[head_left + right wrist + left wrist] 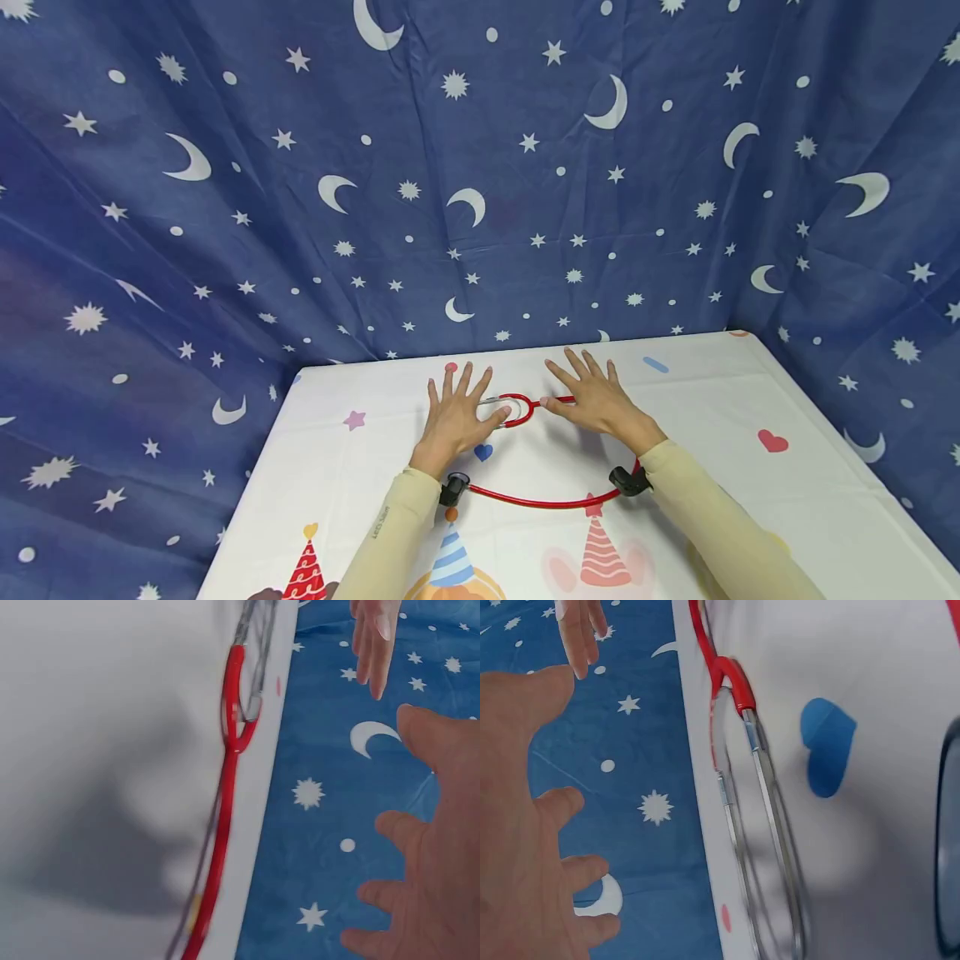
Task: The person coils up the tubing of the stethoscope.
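A stethoscope with red tubing (540,503) lies on the white tablecloth, its tube curving round below both hands. Its metal ear tubes (776,817) point left, partly covered by my left hand (454,423) in the head view. That hand is held over them, fingers spread and holding nothing. My right hand (600,402), also with fingers apart and nothing gripped, overlaps the tube to the right of the red fork (234,739). Part of the tubing is hidden behind it. A dark-rimmed disc (946,847) shows at the right edge of the left wrist view.
The tablecloth (720,400) carries printed party hats, hearts and a star. Behind the table's far edge hangs a blue curtain (420,275) with moons and stars, which also runs down both sides. Small black devices sit at the right wrist (627,481) and left wrist (452,492).
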### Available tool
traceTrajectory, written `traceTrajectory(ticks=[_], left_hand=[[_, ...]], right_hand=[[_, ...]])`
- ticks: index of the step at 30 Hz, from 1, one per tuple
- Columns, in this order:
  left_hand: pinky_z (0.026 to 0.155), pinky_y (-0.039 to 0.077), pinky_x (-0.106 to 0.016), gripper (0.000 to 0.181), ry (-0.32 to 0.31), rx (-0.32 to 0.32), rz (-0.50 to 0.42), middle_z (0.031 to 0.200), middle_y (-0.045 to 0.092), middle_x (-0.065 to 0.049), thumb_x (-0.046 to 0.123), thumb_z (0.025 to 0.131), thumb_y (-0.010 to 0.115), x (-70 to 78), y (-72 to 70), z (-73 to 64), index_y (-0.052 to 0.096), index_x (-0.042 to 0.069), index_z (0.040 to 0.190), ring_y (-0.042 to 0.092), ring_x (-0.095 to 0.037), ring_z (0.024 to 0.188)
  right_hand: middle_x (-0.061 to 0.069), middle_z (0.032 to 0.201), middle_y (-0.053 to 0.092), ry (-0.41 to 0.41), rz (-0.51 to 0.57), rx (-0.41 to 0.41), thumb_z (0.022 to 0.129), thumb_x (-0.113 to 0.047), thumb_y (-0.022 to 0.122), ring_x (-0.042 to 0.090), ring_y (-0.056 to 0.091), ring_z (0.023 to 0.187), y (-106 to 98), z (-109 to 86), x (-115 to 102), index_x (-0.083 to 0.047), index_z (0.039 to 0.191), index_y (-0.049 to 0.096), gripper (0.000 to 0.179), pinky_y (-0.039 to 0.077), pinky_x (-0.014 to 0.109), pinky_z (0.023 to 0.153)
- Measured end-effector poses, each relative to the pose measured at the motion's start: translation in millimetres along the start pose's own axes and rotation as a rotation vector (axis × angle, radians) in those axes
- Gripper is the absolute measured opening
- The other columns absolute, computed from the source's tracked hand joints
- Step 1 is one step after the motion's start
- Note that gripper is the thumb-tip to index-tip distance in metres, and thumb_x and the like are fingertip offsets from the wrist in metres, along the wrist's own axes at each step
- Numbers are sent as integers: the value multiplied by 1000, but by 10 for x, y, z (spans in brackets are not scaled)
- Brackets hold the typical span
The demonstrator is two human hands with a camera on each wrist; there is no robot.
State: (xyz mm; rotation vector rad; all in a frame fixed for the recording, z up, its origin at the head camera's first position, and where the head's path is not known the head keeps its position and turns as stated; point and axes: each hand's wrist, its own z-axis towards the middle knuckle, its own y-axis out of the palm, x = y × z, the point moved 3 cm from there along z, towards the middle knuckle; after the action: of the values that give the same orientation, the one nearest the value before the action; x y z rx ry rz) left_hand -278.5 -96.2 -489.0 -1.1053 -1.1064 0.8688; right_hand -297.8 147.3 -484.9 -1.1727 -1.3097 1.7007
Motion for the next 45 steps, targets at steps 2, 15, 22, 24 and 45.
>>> traceTrajectory(ticks=[2, 15, 22, 24, 45], left_hand=[[118, 5, -67, 81, -4, -14, 7, 165, 18, -8, 77, 89, 39, -8, 48, 18, 25, 33, 156, 8, -40, 152], [116, 15, -68, 85, -2, -48, -10, 163, 24, -10, 72, 86, 52, -67, 257, 82, 29, 28, 156, 20, -42, 149], [116, 15, -67, 83, -33, -79, -70, 160, 30, -14, 56, 85, 66, -104, 342, 72, 34, 22, 154, 23, -42, 148], [116, 16, -67, 82, -41, -88, -77, 159, 31, -14, 54, 85, 67, -118, 362, 71, 35, 22, 153, 25, -42, 148], [96, 42, -50, 63, -22, -34, -91, 119, 57, -12, 44, 84, 75, -179, 420, 49, 56, 13, 135, 50, -30, 109]], right_hand=[[14, 163, 21, 6, 2, -14, 92, -63, 51, 48, 19, 148, 29, 5, 16, -28, 154, 34, 73, 9, 76, 111], [15, 161, 26, 53, 31, -87, 91, -65, 51, 46, 21, 148, 232, 27, 121, -27, 153, 34, 75, 11, 75, 112], [16, 160, 30, 68, 31, -121, 91, -66, 50, 46, 24, 147, 337, 20, 147, -25, 154, 34, 76, 12, 74, 112], [16, 159, 31, 70, 38, -131, 91, -66, 50, 46, 24, 146, 351, 9, 147, -25, 154, 34, 76, 12, 74, 112], [13, 125, 58, 60, 18, -97, 91, -38, 68, 31, 55, 114, 451, -21, 141, -16, 140, 55, 55, 47, 53, 98]])
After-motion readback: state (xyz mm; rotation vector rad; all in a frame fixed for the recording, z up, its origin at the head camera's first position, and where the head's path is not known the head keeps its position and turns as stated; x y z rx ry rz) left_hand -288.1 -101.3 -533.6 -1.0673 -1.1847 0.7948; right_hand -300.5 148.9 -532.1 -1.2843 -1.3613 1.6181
